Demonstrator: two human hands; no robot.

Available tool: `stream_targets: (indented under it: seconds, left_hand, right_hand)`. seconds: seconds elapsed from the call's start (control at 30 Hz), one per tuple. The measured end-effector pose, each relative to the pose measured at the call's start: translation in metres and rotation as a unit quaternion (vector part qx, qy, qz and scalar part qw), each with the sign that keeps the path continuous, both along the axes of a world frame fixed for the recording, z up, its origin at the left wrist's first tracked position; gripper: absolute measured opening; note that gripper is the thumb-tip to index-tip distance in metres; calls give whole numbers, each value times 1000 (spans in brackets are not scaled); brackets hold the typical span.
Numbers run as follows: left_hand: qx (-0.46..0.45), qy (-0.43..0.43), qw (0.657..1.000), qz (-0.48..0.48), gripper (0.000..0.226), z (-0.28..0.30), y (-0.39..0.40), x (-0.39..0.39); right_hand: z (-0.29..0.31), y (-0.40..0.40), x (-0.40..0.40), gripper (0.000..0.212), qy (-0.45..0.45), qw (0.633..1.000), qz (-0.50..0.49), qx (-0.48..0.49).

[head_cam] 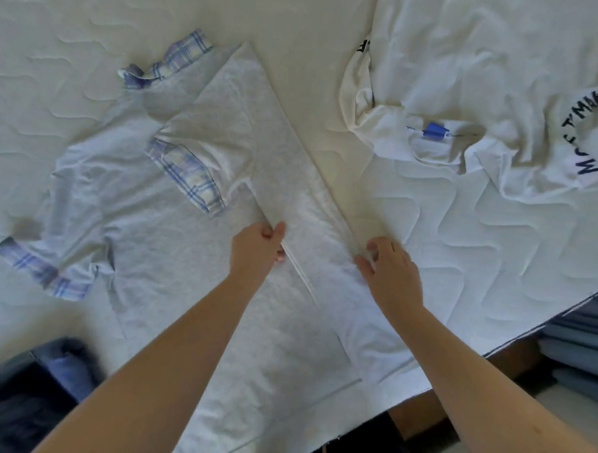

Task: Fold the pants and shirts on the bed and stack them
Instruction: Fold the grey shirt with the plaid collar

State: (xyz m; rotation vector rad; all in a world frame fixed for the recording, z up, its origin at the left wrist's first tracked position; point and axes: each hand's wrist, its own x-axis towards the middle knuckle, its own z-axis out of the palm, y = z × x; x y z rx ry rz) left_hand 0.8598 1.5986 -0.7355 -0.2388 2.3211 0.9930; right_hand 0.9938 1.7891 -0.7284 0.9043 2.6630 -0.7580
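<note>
On the quilted mattress (93, 29) the grey polo shirt (160, 240) lies flat, one side folded inward. The left hand (255, 250) pinches the flap's edge; the right hand (390, 268) presses the crease, fingers loosely spread — release unevenly and the fold could skew.

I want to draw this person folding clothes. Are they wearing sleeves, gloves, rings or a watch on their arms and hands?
No sleeves show: both arms are bare right down to the bottom edge of the picture. The left hand and the right hand wear no gloves, and no ring, watch or bracelet shows on either wrist. So draw two bare arms and bare hands with nothing on them.
</note>
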Motion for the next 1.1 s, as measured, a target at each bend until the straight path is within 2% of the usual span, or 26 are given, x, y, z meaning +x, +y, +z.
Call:
stream_targets:
  seconds: [0.07,0.17,0.27,0.37,0.53,0.6,0.67,0.77,0.9,0.97,1.1]
  left_hand:
    - [89,-67,992,60,23,-1,5,20]
    - [129,-122,982,64,11,-1,16,52]
    - [183,-197,960,76,21,-2,26,87]
    - [165,-208,959,98,18,-2,35,119]
    - [185,-215,924,256,36,-7,37,143]
    - [218,-226,903,292,33,-5,36,154]
    - [233,-237,913,237,32,-2,36,172]
    - [217,-259,934,116,52,0,36,204]
    - [194,-225,953,64,70,1,42,234]
    - [171,-199,962,79,63,-1,46,244]
    - [152,-150,961,174,19,-3,46,252]
  right_hand:
    - [2,2,27,24,-11,999,-36,-33]
    - [6,4,62,28,-53,992,-63,-101]
    - [8,9,88,34,-101,988,-40,-111]
    - [6,15,104,38,-133,988,-7,-77]
    - [2,21,117,51,-145,988,45,-9]
    - [1,22,122,51,-142,989,48,-9]
    - [1,25,129,49,-147,987,46,-36]
    - [2,29,138,41,-145,980,32,-129]
    - [5,34,150,30,-116,968,28,-223]
    - [6,38,156,36,-110,956,31,-269]
    - [9,43,166,64,-114,934,69,-331]
